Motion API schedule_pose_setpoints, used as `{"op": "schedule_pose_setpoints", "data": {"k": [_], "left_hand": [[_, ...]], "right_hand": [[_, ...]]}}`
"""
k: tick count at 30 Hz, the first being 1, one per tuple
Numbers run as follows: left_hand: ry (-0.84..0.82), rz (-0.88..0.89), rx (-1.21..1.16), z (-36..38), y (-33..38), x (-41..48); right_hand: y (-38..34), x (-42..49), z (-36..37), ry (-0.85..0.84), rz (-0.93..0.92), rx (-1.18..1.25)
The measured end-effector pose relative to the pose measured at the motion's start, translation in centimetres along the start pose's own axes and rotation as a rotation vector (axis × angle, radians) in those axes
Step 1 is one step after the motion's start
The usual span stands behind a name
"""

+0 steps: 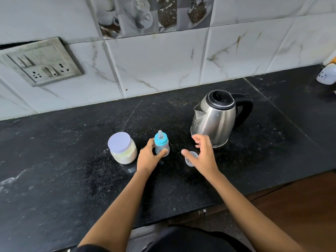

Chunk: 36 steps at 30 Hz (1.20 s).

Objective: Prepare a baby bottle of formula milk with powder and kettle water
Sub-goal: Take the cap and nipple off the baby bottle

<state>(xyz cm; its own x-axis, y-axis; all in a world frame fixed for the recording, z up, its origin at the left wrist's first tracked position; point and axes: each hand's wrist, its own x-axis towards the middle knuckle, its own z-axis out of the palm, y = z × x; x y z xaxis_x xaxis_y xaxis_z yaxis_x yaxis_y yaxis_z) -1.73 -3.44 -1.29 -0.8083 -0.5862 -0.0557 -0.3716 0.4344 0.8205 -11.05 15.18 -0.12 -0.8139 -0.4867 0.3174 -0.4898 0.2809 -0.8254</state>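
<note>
Black stone counter (72, 160), seen from above. Its far edge meets the tiled wall (163, 66); its near edge runs along the person's body. Wide bare stretches lie left of the jar (122, 148) and right of the kettle (214, 117). The working group sits mid-counter, well clear of both edges.

From left to right stand the jar, the bottle (161, 144), a clear cap (190, 159) and the kettle. The jar, with lilac lid on and pale powder inside, stands just left of the bottle. The cap lies between bottle and kettle, partly hidden under the right hand (203, 155). A socket plate (41, 60) is set in the wall at far left. A white container (325, 75) stands at the far right, well apart.

The bottle stands upright on the counter with its long axis vertical. Its teat points up and the blue collar is screwed on. The left hand (148, 158) grips its body, thumb across the front and fingers round the left side. The right hand hovers over the cap, fingers spread and blurred, grasping nothing; contact with the cap cannot be told. The kettle has its lid down, spout to the left and handle to the right.
</note>
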Motion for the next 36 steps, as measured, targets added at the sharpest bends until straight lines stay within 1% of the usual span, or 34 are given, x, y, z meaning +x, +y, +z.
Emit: {"op": "schedule_pose_setpoints", "data": {"k": [1, 2, 5, 7, 10, 13, 15, 19, 23, 25, 29, 31, 32, 34, 36], "left_hand": [[0.012, -0.004, 0.013, 0.0, -0.1, -0.1], [0.025, -0.006, 0.024, 0.0, -0.1, -0.1], [0.058, 0.000, 0.044, 0.1, 0.0, -0.2], [0.055, 0.015, 0.082, 0.0, 0.0, -0.1], [0.033, 0.019, 0.137, -0.4, -0.1, 0.1], [0.023, 0.031, 0.134, -0.5, -0.2, 0.2], [0.018, 0.031, 0.126, -0.6, -0.2, 0.3], [-0.031, 0.040, 0.184, -1.0, -0.2, 1.1], [-0.043, 0.034, 0.209, -1.3, -0.3, 1.4], [-0.044, 0.032, 0.194, -1.3, -0.4, 1.4], [-0.054, 0.026, 0.174, -1.3, -0.6, 1.4], [-0.051, 0.014, 0.158, -1.2, -0.6, 1.3], [-0.047, 0.011, 0.146, -1.2, -0.7, 1.2], [-0.042, 0.012, 0.119, -1.1, -1.0, 1.1], [-0.039, 0.008, 0.104, -1.1, -1.1, 1.0]], "right_hand": [[-0.8, 1.3, 0.3, -0.023, -0.026, -0.021], [-1.5, 2.7, 0.7, -0.082, -0.028, -0.051], [-3.0, 5.8, 2.7, -0.339, 0.009, -0.142], [-3.4, 6.7, 4.3, -0.433, -0.033, -0.152], [-3.8, 6.9, 6.1, -0.453, -0.056, -0.168], [-3.7, 6.6, 6.7, -0.366, -0.078, -0.127], [-3.5, 6.7, 6.7, -0.364, -0.094, -0.073], [-3.0, 7.5, 6.0, -0.463, -0.099, 0.017], [-2.7, 8.4, 5.8, -0.569, -0.086, 0.066], [-2.8, 9.3, 5.4, -0.678, -0.082, 0.063], [-3.8, 12.1, 4.3, -0.985, -0.092, -0.049], [-4.2, 13.1, 4.1, -1.098, -0.099, -0.093], [-4.3, 13.3, 4.1, -1.136, -0.088, -0.078], [-4.1, 12.9, 4.1, -1.125, -0.045, -0.034], [-3.6, 11.7, 4.0, -0.980, -0.033, -0.031]]}}
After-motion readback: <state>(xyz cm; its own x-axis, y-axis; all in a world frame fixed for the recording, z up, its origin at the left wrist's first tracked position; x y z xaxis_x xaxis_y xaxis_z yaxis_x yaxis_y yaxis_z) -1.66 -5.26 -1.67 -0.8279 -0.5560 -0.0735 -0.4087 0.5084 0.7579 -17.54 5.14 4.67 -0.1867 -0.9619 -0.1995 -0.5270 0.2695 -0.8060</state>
